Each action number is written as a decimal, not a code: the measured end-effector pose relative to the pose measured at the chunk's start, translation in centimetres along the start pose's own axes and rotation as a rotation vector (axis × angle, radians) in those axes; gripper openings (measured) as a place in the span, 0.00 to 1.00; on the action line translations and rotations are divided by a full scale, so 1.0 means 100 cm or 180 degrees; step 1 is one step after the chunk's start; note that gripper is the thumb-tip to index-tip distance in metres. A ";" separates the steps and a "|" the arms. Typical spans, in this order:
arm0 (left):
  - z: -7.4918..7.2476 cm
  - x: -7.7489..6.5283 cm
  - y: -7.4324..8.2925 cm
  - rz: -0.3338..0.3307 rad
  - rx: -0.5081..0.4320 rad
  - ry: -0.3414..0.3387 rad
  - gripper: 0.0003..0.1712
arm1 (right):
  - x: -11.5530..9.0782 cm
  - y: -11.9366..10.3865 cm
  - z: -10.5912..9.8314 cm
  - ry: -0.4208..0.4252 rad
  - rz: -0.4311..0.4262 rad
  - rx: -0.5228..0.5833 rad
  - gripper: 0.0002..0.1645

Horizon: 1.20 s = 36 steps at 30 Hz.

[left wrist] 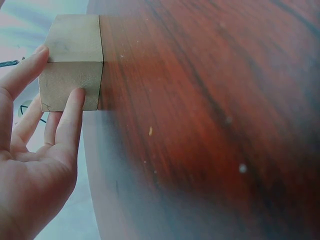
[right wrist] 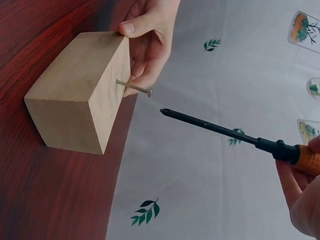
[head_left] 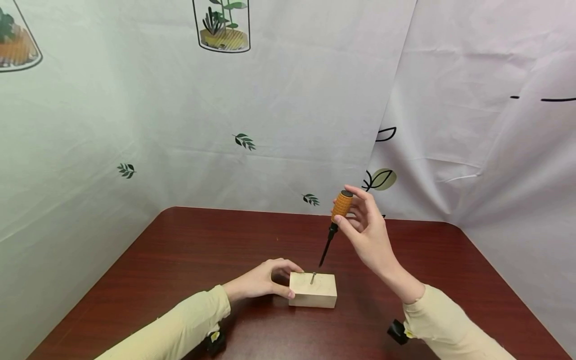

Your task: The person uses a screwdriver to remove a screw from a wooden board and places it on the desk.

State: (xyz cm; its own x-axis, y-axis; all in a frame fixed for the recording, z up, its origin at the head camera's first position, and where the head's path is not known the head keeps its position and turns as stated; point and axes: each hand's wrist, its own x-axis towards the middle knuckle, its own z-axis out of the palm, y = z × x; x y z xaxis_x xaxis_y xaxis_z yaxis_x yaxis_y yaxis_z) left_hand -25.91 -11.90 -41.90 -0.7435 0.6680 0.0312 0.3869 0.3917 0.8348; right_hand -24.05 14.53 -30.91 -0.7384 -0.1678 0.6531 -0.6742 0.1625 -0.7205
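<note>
A pale wooden block (head_left: 312, 298) lies on the table, with a screw (right wrist: 135, 88) standing partway out of its top face. My left hand (head_left: 265, 280) holds the block at its left end, thumb on the near side and fingers round the end and far side. In my right hand (head_left: 369, 235) is a screwdriver (head_left: 342, 206) with an orange handle and black shaft, gripped between thumb and fingers. Its tip points down toward the screw, and the right wrist view shows a gap between tip and screw head.
The block rests on a dark reddish wooden table (head_left: 216, 235). White cloth (head_left: 288, 100) printed with leaves and plant jars hangs behind and at both sides. A black device (head_left: 398, 332) is strapped under the right sleeve; another (head_left: 215, 342) sits under the left.
</note>
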 end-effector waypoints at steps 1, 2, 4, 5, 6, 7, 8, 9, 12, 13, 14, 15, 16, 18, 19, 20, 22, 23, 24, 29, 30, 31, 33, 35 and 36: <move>0.000 0.000 0.000 0.0004 0.0002 0.0001 0.27 | 0.000 0.000 -0.001 0.0018 0.0016 -0.0007 0.38; 0.000 0.000 0.000 0.0008 0.0002 0.0001 0.27 | 0.000 0.000 -0.002 0.0038 0.0033 -0.0003 0.37; 0.000 0.000 0.000 0.0021 0.0003 0.0004 0.28 | 0.000 0.000 -0.003 0.0071 0.0062 -0.0013 0.37; 0.000 0.000 0.000 0.0026 -0.0001 0.0004 0.28 | 0.000 0.000 -0.004 0.0087 0.0077 -0.0019 0.36; 0.000 0.000 0.001 0.0029 -0.0003 0.0006 0.28 | 0.000 0.001 -0.005 0.0096 0.0088 -0.0039 0.36; 0.000 0.000 0.001 0.0033 -0.0005 0.0009 0.28 | -0.001 0.001 -0.006 0.0100 0.0090 -0.0049 0.35; 0.000 0.000 0.001 0.0040 -0.0002 0.0010 0.28 | -0.001 0.001 -0.007 0.0106 0.0094 -0.0056 0.35; 0.000 0.000 0.001 0.0047 -0.0001 0.0012 0.28 | -0.001 0.001 -0.007 0.0110 0.0097 -0.0073 0.35; 0.000 0.000 0.002 0.0054 -0.0002 0.0022 0.28 | -0.002 0.002 -0.011 0.0121 0.0119 -0.0109 0.34; 0.000 0.000 0.002 0.0054 0.0001 0.0025 0.28 | -0.003 0.002 -0.012 0.0122 0.0129 -0.0121 0.34; 0.000 0.000 0.002 0.0052 0.0003 0.0028 0.28 | -0.003 0.002 -0.013 0.0123 0.0144 -0.0133 0.34; 0.000 0.000 0.002 0.0048 0.0002 0.0031 0.28 | -0.003 0.003 -0.014 0.0123 0.0155 -0.0153 0.33; 0.000 0.000 0.002 0.0042 -0.0002 0.0033 0.28 | -0.003 0.003 -0.015 0.0122 0.0169 -0.0157 0.33; 0.001 0.000 0.001 0.0067 0.0006 0.0031 0.28 | -0.004 0.004 -0.018 0.0124 0.0195 -0.0157 0.31; 0.001 0.000 0.001 0.0079 0.0007 0.0026 0.28 | -0.005 0.005 -0.019 0.0124 0.0199 -0.0160 0.31; 0.001 0.000 0.001 0.0073 0.0004 0.0027 0.28 | -0.005 0.005 -0.020 0.0122 0.0204 -0.0164 0.30; 0.001 0.000 0.001 0.0073 0.0003 0.0027 0.28 | -0.007 0.007 -0.023 0.0118 0.0220 -0.0217 0.29; 0.001 -0.001 0.002 0.0066 0.0005 0.0027 0.28 | -0.007 0.007 -0.024 0.0121 0.0226 -0.0271 0.29; 0.001 -0.001 0.002 0.0053 0.0002 0.0031 0.28 | -0.008 0.007 -0.026 0.0126 0.0231 -0.0334 0.28; 0.001 -0.001 0.001 0.0093 0.0014 0.0034 0.28 | -0.012 0.012 -0.035 0.0165 0.0241 -0.0533 0.27; 0.002 -0.001 0.001 0.0108 0.0013 0.0034 0.28 | -0.013 0.013 -0.037 0.0179 0.0242 -0.0544 0.27; 0.002 -0.001 0.001 0.0121 0.0012 0.0029 0.28 | -0.014 0.015 -0.040 0.0190 0.0243 -0.0534 0.26; 0.002 -0.001 0.001 0.0103 0.0007 0.0034 0.28 | -0.017 0.018 -0.044 0.0217 0.0259 -0.0551 0.26; 0.002 -0.001 0.001 0.0079 -0.0005 0.0040 0.28 | -0.020 0.021 -0.048 0.0253 0.0269 -0.0595 0.26; 0.001 -0.001 0.001 0.0067 -0.0011 0.0044 0.28 | -0.021 0.022 -0.051 0.0274 0.0275 -0.0598 0.26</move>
State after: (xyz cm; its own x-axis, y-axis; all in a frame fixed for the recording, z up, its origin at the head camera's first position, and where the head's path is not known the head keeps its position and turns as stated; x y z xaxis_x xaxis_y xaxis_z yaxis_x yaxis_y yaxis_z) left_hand -25.70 -11.85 -41.89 -0.7429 0.6671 0.0564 0.4006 0.3755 0.8358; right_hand -24.08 20.15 -32.67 -0.7867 -0.0629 0.6141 -0.5932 0.3523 -0.7239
